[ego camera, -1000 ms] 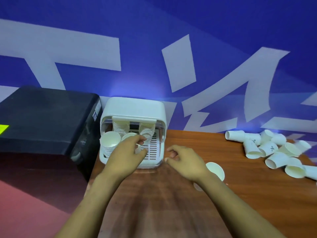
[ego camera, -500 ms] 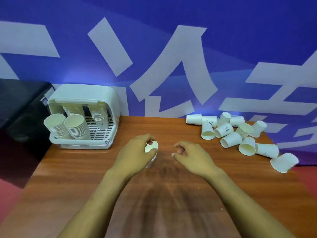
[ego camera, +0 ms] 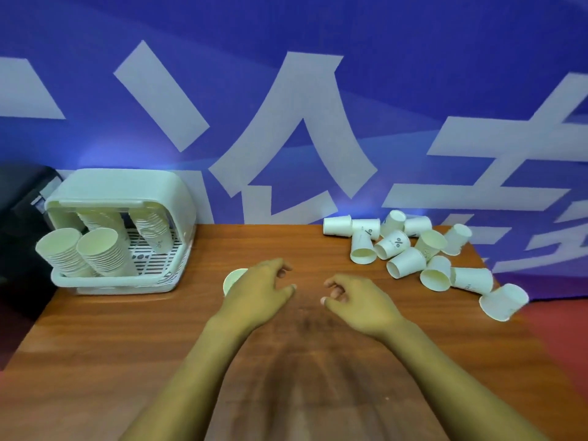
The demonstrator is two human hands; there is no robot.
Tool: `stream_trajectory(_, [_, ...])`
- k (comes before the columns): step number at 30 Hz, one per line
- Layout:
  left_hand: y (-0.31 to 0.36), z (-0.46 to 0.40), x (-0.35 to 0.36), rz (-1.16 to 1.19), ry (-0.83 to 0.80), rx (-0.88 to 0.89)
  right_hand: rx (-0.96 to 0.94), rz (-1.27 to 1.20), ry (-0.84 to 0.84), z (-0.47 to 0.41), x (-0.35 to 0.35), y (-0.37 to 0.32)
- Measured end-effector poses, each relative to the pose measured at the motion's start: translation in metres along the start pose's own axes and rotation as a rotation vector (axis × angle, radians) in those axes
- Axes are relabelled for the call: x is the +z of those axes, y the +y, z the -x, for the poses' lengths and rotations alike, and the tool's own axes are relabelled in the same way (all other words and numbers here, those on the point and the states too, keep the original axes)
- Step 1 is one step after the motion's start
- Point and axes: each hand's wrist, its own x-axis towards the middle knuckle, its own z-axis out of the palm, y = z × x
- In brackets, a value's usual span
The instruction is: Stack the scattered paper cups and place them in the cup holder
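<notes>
A white cup holder (ego camera: 112,283) with its lid raised stands at the table's back left. Stacks of paper cups (ego camera: 102,251) lean inside it. One single paper cup (ego camera: 232,278) stands on the table, its right side hidden behind my left hand (ego camera: 259,292). That hand hovers palm down with fingers loosely apart, and I see no grip on the cup. My right hand (ego camera: 361,302) is beside it, fingers loosely curled around nothing. Several scattered paper cups (ego camera: 407,261) lie tipped over at the back right.
The wooden table (ego camera: 127,345) ends at a blue wall with white lettering (ego camera: 302,106). A black box (ego camera: 19,218) sits left of the cup holder. One tipped cup (ego camera: 504,300) lies at the right table edge, above red floor (ego camera: 560,332).
My view swung right, away from the cup holder. My left hand came back from the holder to the middle of the table, gripped the single cup, and that cup now stands to its left.
</notes>
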Motion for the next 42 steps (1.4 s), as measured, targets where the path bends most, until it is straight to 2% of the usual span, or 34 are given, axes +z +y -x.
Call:
stream_trajectory(7, [0.022, -0.037, 0.053, 0.03, -0.181, 0.024, 0.15, 0.032, 0.025, -0.01, -0.022, 0.06])
stream_trajectory(10, [0.03, -0.051, 0.056, 0.042, -0.178, 0.013, 0.143, 0.016, 0.009, -0.025, -0.026, 0.071])
stream_trajectory(15, [0.036, -0.068, 0.059, 0.019, -0.079, -0.03, 0.036, -0.006, -0.042, -0.056, -0.041, 0.082])
stream_trajectory(20, [0.063, -0.101, 0.086, -0.046, -0.056, -0.107, 0.016, 0.028, -0.085, -0.075, -0.072, 0.127])
stream_trajectory(26, [0.104, -0.156, 0.143, -0.074, -0.106, -0.153, 0.053, 0.276, -0.051, -0.103, -0.112, 0.203])
stream_trajectory(33, [0.102, -0.215, 0.2, -0.166, -0.122, -0.374, -0.054, 0.47, -0.093, -0.152, -0.111, 0.259])
stream_trajectory(42, [0.098, -0.264, 0.252, -0.214, -0.154, -0.626, -0.126, 0.51, -0.22, -0.186, -0.092, 0.303])
